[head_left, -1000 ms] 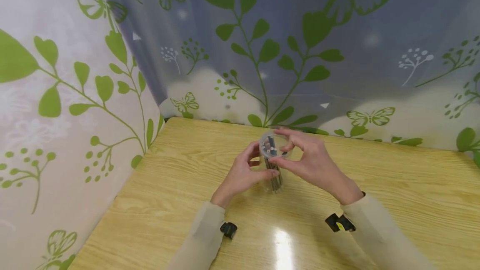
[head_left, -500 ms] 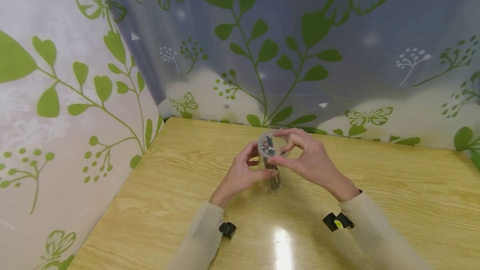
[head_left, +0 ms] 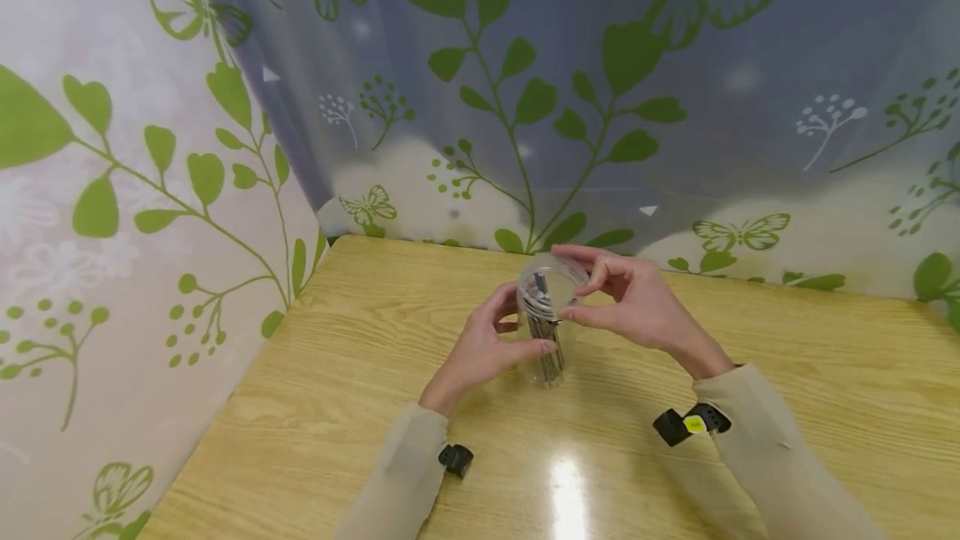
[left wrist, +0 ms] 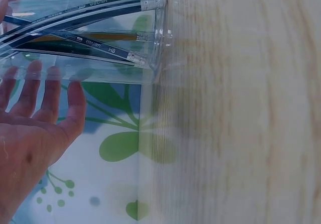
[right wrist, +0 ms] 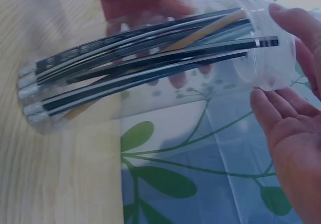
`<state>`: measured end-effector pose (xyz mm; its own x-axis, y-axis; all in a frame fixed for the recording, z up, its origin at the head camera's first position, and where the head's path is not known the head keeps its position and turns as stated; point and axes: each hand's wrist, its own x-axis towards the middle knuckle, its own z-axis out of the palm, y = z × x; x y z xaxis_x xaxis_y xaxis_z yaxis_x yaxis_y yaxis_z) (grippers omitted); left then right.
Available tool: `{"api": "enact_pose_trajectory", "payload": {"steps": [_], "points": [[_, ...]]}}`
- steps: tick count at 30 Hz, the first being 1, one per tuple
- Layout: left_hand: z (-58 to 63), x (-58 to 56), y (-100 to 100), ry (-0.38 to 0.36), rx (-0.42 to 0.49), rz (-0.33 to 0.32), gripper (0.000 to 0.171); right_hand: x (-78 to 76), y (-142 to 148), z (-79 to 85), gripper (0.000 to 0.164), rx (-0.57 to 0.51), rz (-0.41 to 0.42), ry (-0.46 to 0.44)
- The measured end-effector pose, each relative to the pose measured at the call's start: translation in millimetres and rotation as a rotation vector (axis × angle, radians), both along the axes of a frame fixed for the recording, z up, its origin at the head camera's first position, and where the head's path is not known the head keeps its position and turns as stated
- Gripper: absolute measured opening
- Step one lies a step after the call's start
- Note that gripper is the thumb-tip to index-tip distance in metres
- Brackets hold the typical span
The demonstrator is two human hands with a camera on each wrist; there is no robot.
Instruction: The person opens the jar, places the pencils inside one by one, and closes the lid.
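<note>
A tall clear plastic canister (head_left: 551, 373) stands on the table, holding several dark pencils (right wrist: 225, 46) and a light wood-toned one. My left hand (head_left: 487, 348) grips the canister around its middle; in the left wrist view the fingers of that hand (left wrist: 40, 133) lie along the clear wall. At the top, a clear round lid (right wrist: 278, 66) is pinched by its edge between the thumb and fingers of my right hand (head_left: 637, 298). The lid looks raised and shifted to the right over the mouth. One pencil's end reaches up toward it in the right wrist view.
The wood-grain table (head_left: 360, 373) reaches back to a patterned curtain (head_left: 450, 190) with green leaves and butterflies. Another patterned sheet (head_left: 150, 273) borders the table's left side. Black camera straps (head_left: 456, 460) sit on both wrists.
My right hand has shifted right and slightly upward, and the lid has moved with it, now standing off the canister's rim. The left hand holds the canister in the same place.
</note>
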<state>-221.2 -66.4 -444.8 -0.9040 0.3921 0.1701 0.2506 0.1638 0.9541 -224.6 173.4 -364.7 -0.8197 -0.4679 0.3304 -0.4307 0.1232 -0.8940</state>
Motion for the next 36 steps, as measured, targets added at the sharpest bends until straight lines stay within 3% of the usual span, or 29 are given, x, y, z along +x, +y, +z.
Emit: {"api": "enact_pose_trajectory", "payload": {"steps": [6,13,16,20,22,24,29,33,36], "points": [[2.4,0.4,4,0.005,-0.011,0.007,0.079,0.9,10,6.4,0.017,-0.166,-0.106,0.074],[15.5,0.9,-6,-0.012,-0.091,-0.031,0.092,6.6,25,-1.2,0.018,-0.116,-0.26,0.095],[33.8,-2.5,-16,0.096,-0.066,-0.001,0.091,9.9,30,-6.1,0.016,-0.111,-0.277,0.086],[71.7,-5.8,-19,0.333,-0.081,0.062,0.056,12.6,35,-9.5,0.016,-0.101,-0.29,0.084],[88.7,-4.5,-15,0.404,-0.168,0.033,0.038,13.4,38,-10.5,0.016,-0.095,-0.306,0.085],[100.7,-2.2,-8,0.42,-0.29,-0.032,0.03,14.1,41,-11.1,0.016,-0.088,-0.329,0.089],[112.7,-0.2,4,0.453,-0.545,-0.133,0.024,14.5,47,-13.2,0.019,-0.079,-0.359,0.098],[112.9,-1.7,10,0.508,-0.607,-0.182,0.019,15.5,50,-15.6,0.019,-0.083,-0.351,0.092],[112.1,-2.5,12,0.527,-0.584,-0.202,0.016,16.5,51,-16.7,0.019,-0.071,-0.361,0.092]]}}
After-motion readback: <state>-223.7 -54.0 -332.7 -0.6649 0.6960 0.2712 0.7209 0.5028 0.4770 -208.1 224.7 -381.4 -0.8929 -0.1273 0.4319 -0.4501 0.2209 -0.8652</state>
